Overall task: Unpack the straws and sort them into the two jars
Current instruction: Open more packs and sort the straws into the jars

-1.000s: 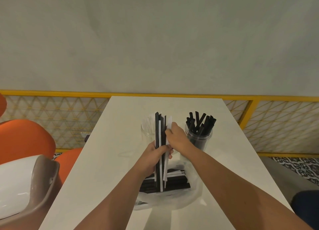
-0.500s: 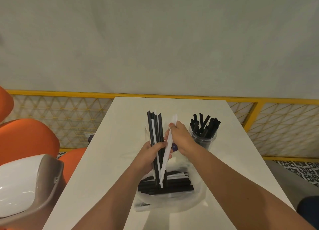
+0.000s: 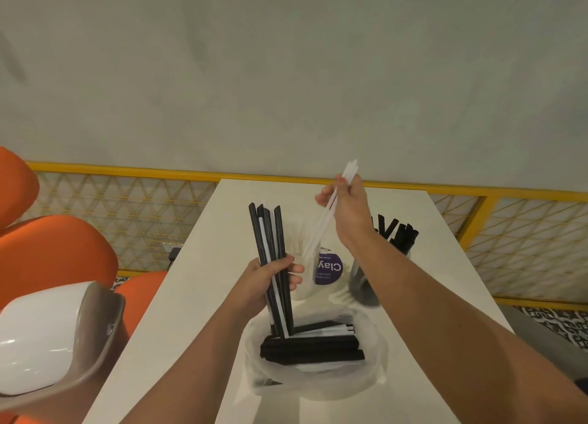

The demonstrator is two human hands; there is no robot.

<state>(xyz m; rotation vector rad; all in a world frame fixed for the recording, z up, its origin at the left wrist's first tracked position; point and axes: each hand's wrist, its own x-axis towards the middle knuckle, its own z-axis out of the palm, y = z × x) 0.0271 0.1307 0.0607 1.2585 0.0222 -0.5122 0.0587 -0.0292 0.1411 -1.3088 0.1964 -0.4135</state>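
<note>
Left hand (image 3: 265, 275) grips black straws (image 3: 270, 248); right hand (image 3: 350, 207) pinches white straws (image 3: 327, 220).

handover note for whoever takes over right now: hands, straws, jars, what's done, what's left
Left hand grips an upright bundle of mostly black straws above the bag.
Right hand pinches white straws over the labelled jar.
Done: black straws stand in the other jar.
Left: drop the white ones, sort the bundle and the bag's straws.
</note>
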